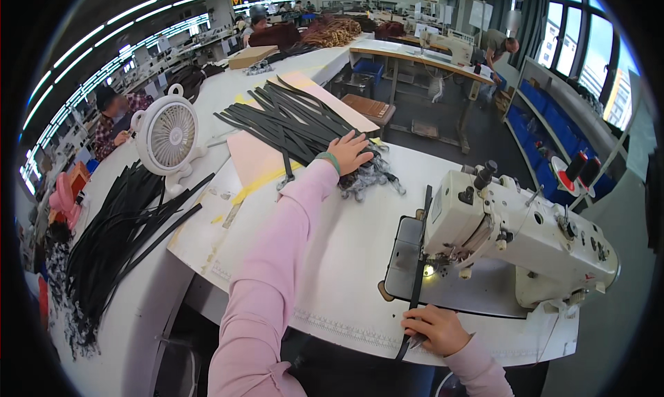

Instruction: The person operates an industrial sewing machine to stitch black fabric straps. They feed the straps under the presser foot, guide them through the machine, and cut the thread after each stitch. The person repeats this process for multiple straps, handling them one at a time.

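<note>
1. So, the left arm is stretched well forward in its pink sleeve point(266, 279), green wristband point(330, 162) showing. The left hand point(351, 153) lies palm down, fingers spread, on the pile of black straps point(277, 120), right by the grey frayed bits point(370, 179).

2. The right arm is bent in close, and the right hand point(437, 330) is at the near edge of the white worktop point(339, 259), thumb and fingers pinched on a single black strap point(417, 283). That strap runs away from it, alongside the sewing machine's point(512, 231) head.

3. Container-wise: blue bins point(539, 113) line the shelf on the right, but I can't make out what's in them. Another blue bin point(368, 68) sits under the far table point(415, 51), same deal. The cardboard box point(252, 56) further back looks closed.

4. Off left, more black straps point(117, 241) lie by a white fan point(171, 133).
</note>
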A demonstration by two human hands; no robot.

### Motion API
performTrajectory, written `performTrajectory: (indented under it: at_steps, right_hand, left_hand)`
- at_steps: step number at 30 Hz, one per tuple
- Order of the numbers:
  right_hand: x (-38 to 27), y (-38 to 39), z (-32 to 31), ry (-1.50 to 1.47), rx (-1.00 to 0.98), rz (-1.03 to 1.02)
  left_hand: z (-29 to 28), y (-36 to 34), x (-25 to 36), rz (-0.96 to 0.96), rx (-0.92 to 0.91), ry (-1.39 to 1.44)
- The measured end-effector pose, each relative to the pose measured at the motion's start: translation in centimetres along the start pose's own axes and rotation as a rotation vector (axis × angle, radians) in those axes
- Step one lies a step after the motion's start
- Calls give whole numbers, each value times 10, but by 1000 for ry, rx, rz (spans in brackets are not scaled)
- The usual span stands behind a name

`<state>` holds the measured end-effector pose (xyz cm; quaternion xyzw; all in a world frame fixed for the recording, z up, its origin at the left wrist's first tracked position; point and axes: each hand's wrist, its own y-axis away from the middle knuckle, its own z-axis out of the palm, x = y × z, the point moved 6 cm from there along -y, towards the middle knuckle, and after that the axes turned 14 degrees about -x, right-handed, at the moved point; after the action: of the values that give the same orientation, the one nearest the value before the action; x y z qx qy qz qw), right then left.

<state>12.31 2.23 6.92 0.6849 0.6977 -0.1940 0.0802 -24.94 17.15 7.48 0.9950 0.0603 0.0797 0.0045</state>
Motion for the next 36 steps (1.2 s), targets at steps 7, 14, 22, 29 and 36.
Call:
performTrajectory:
  at_steps: [7, 14, 22, 29, 36]
  right_hand:
    - [10, -5, 2, -60, -59, -37]
    - [12, -2, 5, -64, -89, -18]
    - [8, -5, 3, -29, -61, 14]
    - [3, -5, 1, -57, 2, 22]
    - [-1, -2, -2, -10, 47, 26]
  left_hand:
    - [19, -76, 0, -116, -204, 14]
    - [-4, -32, -53, 211, -145, -87]
    - [4, 67, -91, 153, 279, 30]
    - [5, 161, -69, 71, 348, -26]
    - [9, 160, -71, 133, 215, 11]
